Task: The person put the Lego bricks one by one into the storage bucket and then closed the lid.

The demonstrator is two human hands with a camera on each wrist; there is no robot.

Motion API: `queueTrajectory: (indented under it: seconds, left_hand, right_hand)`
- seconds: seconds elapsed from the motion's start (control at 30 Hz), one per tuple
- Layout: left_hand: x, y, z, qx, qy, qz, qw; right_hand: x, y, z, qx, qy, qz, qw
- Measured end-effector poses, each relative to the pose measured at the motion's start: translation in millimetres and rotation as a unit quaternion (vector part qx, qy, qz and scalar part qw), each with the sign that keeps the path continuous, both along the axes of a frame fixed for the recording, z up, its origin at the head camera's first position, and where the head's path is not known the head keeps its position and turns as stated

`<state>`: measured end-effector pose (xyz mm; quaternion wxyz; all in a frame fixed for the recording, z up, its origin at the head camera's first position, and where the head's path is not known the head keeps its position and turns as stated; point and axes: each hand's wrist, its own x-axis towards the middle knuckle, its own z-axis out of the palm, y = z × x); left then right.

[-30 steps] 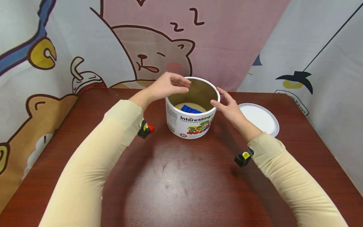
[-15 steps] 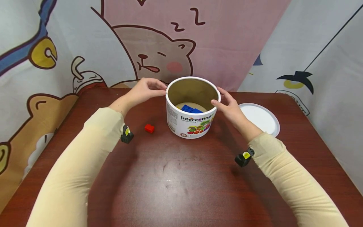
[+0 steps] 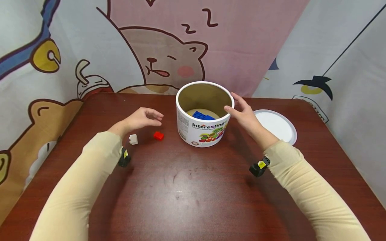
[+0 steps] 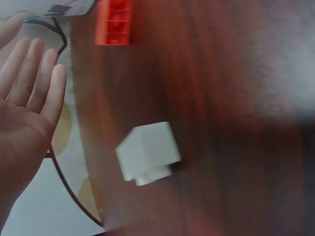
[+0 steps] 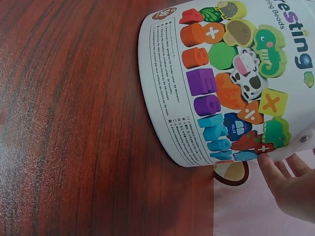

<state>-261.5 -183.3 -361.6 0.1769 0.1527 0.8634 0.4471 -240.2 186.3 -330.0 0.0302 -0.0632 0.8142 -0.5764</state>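
Note:
My left hand [image 3: 137, 119] hovers over the table left of the bucket, palm turned inward, fingers loosely extended and holding nothing. Below it lie a red toy brick [image 3: 158, 136] and, further left, a white toy brick [image 3: 133, 139]; the left wrist view shows the red one [image 4: 113, 22] and the white one [image 4: 149, 152] apart on the wood. A white round bucket [image 3: 187, 129] with printed pictures stands upright, lidless. Blue bricks [image 3: 202, 115] lie on its bottom. At its right rim, my right hand [image 3: 245, 115] holds the bucket, thumb toward the front and fingers behind.
The white round lid [image 3: 275, 125] lies flat right of the bucket, partly behind the right forearm. The dark red-brown table [image 3: 187, 187] reaches back to a cartoon-printed curtain [image 3: 241, 40].
My left hand has moved left and down from over the bucket's mouth, past its left rim, to above the table. Both loose bricks now show fully. The right hand has stayed at the rim.

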Motion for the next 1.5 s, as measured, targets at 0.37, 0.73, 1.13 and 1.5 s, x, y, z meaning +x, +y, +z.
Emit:
queueTrajectory:
  seconds: [0.37, 0.73, 1.13, 1.5]
  left_hand:
    - [6.1, 3.0, -21.6, -0.048, -0.033, -0.083, 0.9949]
    - [6.1, 9.6, -20.4, -0.133, -0.012, -0.078, 0.9879]
    - [4.2, 0.6, -14.2, -0.114, 0.0, -0.047, 0.9923]
    - [-0.7, -6.3, 8.3, -0.089, 0.009, 0.005, 0.996]
  right_hand:
    - [-0.4, -1.0, 1.0, -0.001, 0.0, 0.001, 1.0]
    - [0.9, 0.9, 0.5, -0.001, 0.001, -0.005, 1.0]
    - [0.6, -1.3, 1.8, -0.001, 0.0, 0.001, 1.0]
    - [0.8, -0.4, 1.2, 0.006, -0.002, -0.001, 1.0]
